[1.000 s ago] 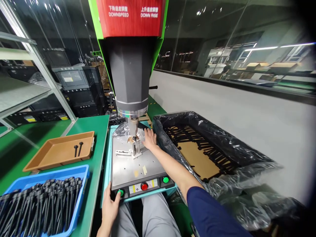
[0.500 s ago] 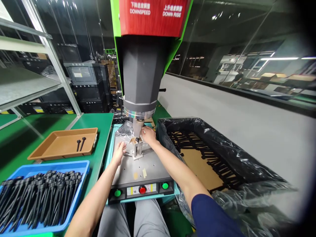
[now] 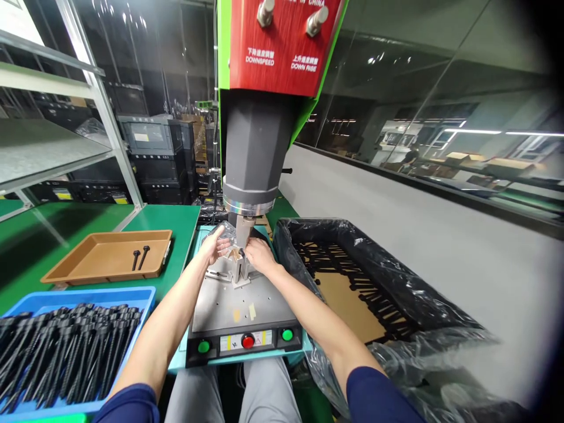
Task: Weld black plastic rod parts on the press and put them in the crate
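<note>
My right hand (image 3: 261,255) is at the right side of the metal fixture (image 3: 240,271), under the press's horn (image 3: 244,230). Its fingers are bent together against the dark head of a black plastic rod (image 3: 241,252) at the top of the fixture; the rest of that piece is hidden. To the left of the fixture, my left hand (image 3: 215,247) is held up with its fingers apart and nothing in it. A clear plastic sheet (image 3: 228,230) shows behind the hands.
A blue tray (image 3: 148,299) full of black rods and a brown tray (image 3: 94,267) with two rods stand at left. The bin (image 3: 288,235) at right, lined with plastic, holds rods on cardboard. Green and red buttons (image 3: 247,341) line the base's front.
My left hand has risen and its fingers have spread. My right hand has come down and closer to the fixture's top. The camera view has shifted slightly.
</note>
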`<state>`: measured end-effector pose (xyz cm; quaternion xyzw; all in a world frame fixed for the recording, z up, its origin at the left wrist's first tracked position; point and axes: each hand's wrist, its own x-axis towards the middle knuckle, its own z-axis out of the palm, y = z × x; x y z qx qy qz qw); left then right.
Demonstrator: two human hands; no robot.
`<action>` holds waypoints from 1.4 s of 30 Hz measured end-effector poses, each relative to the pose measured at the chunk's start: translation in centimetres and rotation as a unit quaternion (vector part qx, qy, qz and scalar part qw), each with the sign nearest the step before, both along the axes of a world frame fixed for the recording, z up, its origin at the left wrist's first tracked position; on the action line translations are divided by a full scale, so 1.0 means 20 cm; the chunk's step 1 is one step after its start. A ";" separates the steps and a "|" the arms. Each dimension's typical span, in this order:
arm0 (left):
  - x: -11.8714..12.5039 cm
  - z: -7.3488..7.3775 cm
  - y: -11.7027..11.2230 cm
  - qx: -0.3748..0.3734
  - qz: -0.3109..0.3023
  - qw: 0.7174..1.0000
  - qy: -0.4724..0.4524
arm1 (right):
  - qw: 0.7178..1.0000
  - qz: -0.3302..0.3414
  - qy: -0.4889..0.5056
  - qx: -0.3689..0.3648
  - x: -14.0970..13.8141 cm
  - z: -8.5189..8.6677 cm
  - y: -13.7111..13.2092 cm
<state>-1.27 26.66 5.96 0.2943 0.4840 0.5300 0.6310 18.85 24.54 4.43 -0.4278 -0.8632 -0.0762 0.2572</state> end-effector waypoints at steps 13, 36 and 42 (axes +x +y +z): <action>-0.07 -0.37 -0.64 0.084 0.155 0.984 -0.009 | 0.993 -0.066 0.089 0.046 0.01 -0.31 -0.50; 0.04 -0.69 -0.87 -0.014 0.041 0.997 -0.067 | 0.911 -0.235 0.328 -0.084 0.22 -0.89 -0.56; 0.04 -0.71 -0.88 -0.012 0.052 0.996 -0.076 | 0.961 -0.181 0.209 0.024 0.18 -0.93 -0.61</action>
